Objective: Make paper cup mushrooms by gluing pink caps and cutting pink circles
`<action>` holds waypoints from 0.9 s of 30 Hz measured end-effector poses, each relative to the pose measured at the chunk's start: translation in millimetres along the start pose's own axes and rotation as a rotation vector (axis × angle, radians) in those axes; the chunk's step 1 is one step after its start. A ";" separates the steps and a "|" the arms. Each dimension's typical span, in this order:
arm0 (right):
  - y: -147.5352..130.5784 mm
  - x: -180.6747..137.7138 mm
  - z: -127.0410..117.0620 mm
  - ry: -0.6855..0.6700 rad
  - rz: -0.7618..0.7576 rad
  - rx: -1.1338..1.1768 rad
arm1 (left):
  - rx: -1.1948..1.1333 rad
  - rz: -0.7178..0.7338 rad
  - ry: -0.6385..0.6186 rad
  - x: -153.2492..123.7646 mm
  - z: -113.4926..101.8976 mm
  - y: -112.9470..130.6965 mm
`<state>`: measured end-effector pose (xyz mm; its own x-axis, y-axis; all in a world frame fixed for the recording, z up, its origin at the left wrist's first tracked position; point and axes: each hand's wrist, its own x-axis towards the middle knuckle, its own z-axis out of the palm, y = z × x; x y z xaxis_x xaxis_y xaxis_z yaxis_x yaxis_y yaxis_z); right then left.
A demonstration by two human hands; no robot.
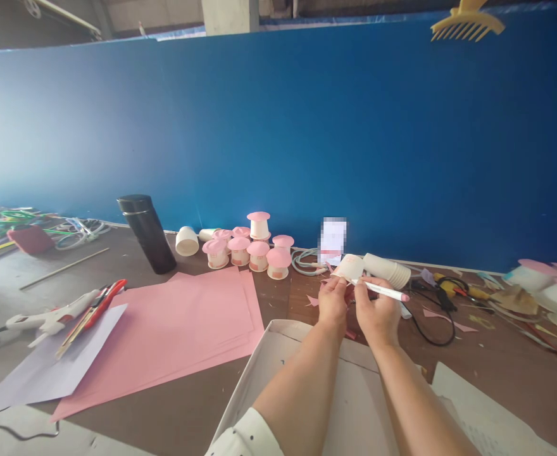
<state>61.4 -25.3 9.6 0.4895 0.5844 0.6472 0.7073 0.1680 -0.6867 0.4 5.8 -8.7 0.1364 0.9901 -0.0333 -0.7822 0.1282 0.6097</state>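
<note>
My left hand is closed on a white paper cup, which is tilted with its side toward me and shows faint pink marks. In my right hand is a white marker with a pink end pointing right. The marker's other end lies against the cup near its rim, though my fingers partly hide the tip. Right behind my hands lies a stack of nested white paper cups. Left of them stand several small cup houses with pink paper tops.
A white box lid lies under my forearms. Pink paper sheets, a red utility knife and a white glue gun are at left. A black bottle stands behind them. Cables and paper scraps lie at right.
</note>
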 end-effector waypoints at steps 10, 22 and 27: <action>1.1 0.3 -0.7 0.057 -0.036 0.049 | -0.106 -0.074 0.083 0.8 -1.5 3.5; -1.7 -0.8 -0.9 -0.004 -0.032 0.040 | -0.164 -0.073 0.080 1.6 -1.5 4.9; -2.9 -0.8 -0.8 -0.010 -0.052 0.043 | -0.143 -0.064 0.059 1.4 -0.8 4.4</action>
<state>59.3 -26.9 11.4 0.4469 0.5821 0.6793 0.7091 0.2325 -0.6657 -3.3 7.8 -6.8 0.1558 0.9808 -0.1174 -0.8520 0.1936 0.4864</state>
